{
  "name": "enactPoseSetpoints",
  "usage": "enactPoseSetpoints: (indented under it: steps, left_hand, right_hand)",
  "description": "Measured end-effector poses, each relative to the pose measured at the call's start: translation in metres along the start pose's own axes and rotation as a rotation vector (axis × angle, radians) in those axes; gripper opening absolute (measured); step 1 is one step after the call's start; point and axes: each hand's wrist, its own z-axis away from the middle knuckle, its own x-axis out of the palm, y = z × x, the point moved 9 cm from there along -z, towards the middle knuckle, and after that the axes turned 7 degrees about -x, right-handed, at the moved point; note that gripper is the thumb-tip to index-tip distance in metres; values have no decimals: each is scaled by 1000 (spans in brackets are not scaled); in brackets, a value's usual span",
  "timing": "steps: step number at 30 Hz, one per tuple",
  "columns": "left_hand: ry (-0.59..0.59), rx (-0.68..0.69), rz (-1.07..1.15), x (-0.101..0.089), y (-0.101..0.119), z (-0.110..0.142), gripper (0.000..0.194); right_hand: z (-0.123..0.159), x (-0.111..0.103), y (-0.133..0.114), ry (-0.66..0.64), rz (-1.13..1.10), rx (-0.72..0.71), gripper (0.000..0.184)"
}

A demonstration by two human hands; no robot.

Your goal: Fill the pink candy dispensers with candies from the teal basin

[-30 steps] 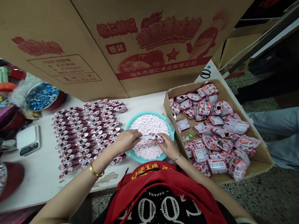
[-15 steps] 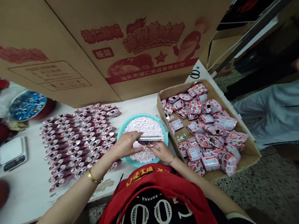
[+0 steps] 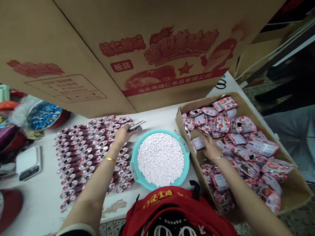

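My left hand point(image 3: 122, 134) is closed around a slim silver metal tool point(image 3: 137, 125), whose exact kind I cannot make out. It hovers at the right side of the rows of standing pink-and-white packets point(image 3: 82, 156), each with a dark round opening on top. Inside the shallow cardboard tray point(image 3: 179, 115), my right hand point(image 3: 211, 148) reaches down with fingers apart, among loose strawberry-printed packets point(image 3: 222, 125). A turquoise basin point(image 3: 134, 155) full of small pale pink candies point(image 3: 160, 159) sits between my two hands.
Large printed cartons point(image 3: 161, 57) stand along the back. On the left are a white scale point(image 3: 29, 161), a bowl of blue-wrapped pieces point(image 3: 45, 115) and a red tub point(image 3: 11, 208). A person's grey-clothed leg point(image 3: 297, 137) is beyond the tray.
Both hands have parted from over the basin. My left hand moved left with the metal tool to the packet rows; my right hand moved right into the tray. The packet beneath the tool is no longer there.
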Motion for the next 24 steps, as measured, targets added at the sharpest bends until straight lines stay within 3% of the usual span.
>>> enactPoseSetpoints:
  steps: [3, 6, 9, 12, 15, 18, 21, 24]
  left_hand:
    - [-113, -86, -76, 31, -25, -14, 44]
    - [-91, -158, -69, 44, -36, -9, 64]
    - [-17, -97, 49, 39, -30, 15, 65]
    - [-94, 148, 187, 35, -6, 58, 48]
    - [-300, 339, 103, 49, 14, 112, 36]
    - [-372, 390, -81, 72, 32, 152, 26]
    - [-355, 359, -87, 101, 62, 165, 21]
    - [-360, 350, 50, 131, 99, 165, 23]
  right_hand:
    - [-12, 24, -2, -116, 84, -16, 73]
    - [-19, 26, 4, -118, -16, 8, 63]
    - [-8, 5, 21, 76, -353, 88, 60]
    - [22, -19, 27, 310, -881, 165, 70]
    - [48, -34, -4, 298, -1348, 142, 65]
    - [66, -51, -51, 206, -1633, 76, 58]
    - [75, -56, -82, 151, -1689, 103, 55]
    - [82, -44, -102, 95, -1638, 130, 43]
